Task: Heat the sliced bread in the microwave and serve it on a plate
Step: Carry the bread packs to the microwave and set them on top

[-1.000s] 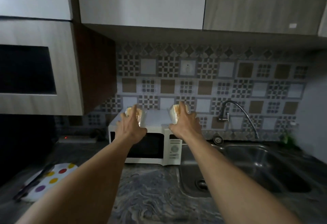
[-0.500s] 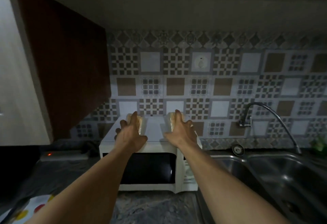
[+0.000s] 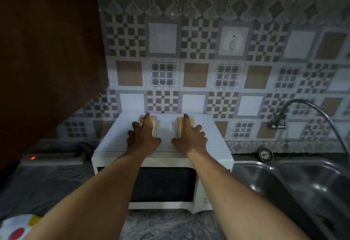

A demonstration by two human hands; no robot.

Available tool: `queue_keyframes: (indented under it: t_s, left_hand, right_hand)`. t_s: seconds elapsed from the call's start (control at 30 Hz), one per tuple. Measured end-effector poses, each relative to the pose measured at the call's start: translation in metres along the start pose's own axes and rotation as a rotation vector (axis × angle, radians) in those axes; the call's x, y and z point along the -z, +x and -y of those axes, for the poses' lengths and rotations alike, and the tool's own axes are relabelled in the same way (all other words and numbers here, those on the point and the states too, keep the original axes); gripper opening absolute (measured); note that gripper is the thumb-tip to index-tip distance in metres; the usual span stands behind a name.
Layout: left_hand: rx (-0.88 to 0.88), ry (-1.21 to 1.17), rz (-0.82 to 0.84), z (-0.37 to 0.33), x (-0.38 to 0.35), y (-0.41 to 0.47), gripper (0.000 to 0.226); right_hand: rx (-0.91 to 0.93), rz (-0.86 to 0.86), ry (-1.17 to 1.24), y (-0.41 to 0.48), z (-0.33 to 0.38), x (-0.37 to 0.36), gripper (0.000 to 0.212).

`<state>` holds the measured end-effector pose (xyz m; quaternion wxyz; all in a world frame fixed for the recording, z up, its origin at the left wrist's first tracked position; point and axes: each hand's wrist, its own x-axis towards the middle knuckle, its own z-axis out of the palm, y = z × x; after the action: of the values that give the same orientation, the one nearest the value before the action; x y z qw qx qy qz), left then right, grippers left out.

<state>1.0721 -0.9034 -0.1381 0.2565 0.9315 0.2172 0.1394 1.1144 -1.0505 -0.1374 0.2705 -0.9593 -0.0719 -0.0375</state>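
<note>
Two plastic-wrapped packs of sliced bread lie on top of the white microwave (image 3: 212, 137), whose dark door is closed. My left hand (image 3: 143, 138) covers the left bread pack (image 3: 155, 126), thumb on its inner side and fingers on the outer side. In the same way my right hand (image 3: 190, 138) grips the right bread pack (image 3: 179, 126). Most of each pack is hidden under the hand. A white plate with coloured dots (image 3: 17, 226) shows at the bottom left corner on the counter.
A steel double sink (image 3: 303, 183) lies right of the microwave, with a curved faucet (image 3: 303, 103) on the tiled wall. A dark brown cabinet side (image 3: 47, 50) hangs at the upper left. A power strip with a red light (image 3: 51, 157) sits left of the microwave.
My view has moved closer to the microwave. Both hands have lowered the bread packs onto its top, and they now lie flat there.
</note>
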Motion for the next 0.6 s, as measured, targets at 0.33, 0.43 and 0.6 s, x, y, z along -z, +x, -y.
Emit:
queue_keyframes:
  t_s: [0.33, 0.43, 0.6]
  left_hand:
    - [0.022, 0.086, 0.000, 0.001, -0.012, 0.028, 0.108]
    - [0.018, 0.095, 0.016, 0.002, -0.011, 0.030, 0.109]
    - [0.016, 0.109, -0.038, 0.000, -0.001, 0.026, 0.094]
  right_hand:
    - [0.010, -0.007, 0.005, 0.023, 0.003, -0.010, 0.100]
    - [0.007, -0.009, 0.008, 0.023, 0.006, -0.009, 0.099]
    - [0.026, -0.037, -0.031, 0.021, 0.011, 0.002, 0.087]
